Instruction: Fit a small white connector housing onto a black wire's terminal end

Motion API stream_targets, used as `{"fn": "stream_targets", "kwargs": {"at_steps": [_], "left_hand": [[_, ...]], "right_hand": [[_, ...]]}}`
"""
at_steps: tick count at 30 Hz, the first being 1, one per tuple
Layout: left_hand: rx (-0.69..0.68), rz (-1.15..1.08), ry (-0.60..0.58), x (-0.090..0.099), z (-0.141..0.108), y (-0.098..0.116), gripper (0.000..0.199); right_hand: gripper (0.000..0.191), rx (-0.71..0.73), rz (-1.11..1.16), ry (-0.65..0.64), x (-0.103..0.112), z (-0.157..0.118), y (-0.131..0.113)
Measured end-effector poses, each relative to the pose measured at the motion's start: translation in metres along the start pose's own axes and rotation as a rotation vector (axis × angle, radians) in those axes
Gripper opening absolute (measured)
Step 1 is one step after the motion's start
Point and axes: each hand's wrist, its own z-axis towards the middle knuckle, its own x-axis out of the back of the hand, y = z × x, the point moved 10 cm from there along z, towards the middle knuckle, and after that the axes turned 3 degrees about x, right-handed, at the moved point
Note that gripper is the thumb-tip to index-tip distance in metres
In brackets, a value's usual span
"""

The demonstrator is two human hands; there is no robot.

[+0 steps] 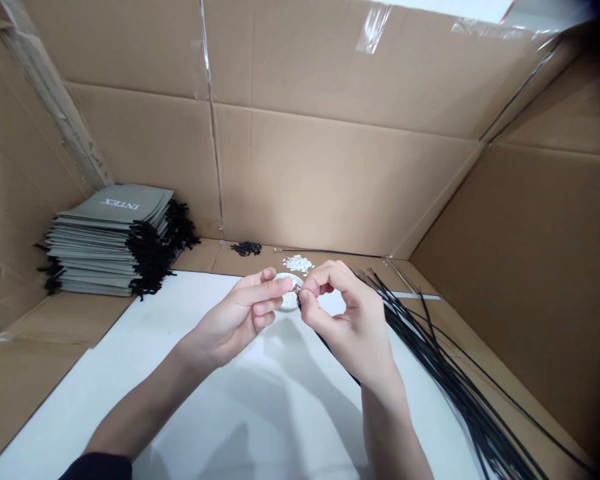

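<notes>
My right hand (347, 313) pinches a black cable (351, 377) near its end, where thin coloured wires (297, 289) stick out. The rest of that cable runs down under the hand. Just left of the wire ends, the thumb and fingers of my left hand (253, 303) are pressed together. What they hold, if anything, is too small to make out. Behind the fingertips stands a small round white dish (289, 301), partly hidden by both hands. Beyond it lies a pile of small white pieces (299, 264).
A stack of grey INTEX pouches (97, 250) with black cords stands at the left. Small black pieces (247, 249) lie by the back cardboard wall (330, 180). At the right, a bundle of black cables (445, 360) lies across the edge of the white work surface (190, 413).
</notes>
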Motion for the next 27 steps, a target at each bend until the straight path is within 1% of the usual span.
{"fn": "stream_targets", "kwargs": {"at_steps": [7,16,22,27], "left_hand": [[-0.13,0.195,-0.009,-0.002,0.001,0.006,0.052],[-0.217,0.31,0.002,-0.004,0.001,0.012,0.053],[-0.195,0.365,-0.047,-0.008,0.004,0.008,0.049],[-0.187,0.389,-0.055,-0.007,0.004,0.007,0.049]], "right_hand": [[0.017,-0.017,-0.073,-0.018,0.001,-0.001,-0.003],[0.016,-0.066,-0.142,-0.03,0.004,-0.005,-0.003],[0.014,-0.118,-0.171,-0.072,0.005,-0.009,0.0],[0.013,-0.151,-0.166,-0.092,0.005,-0.011,0.004]]}}
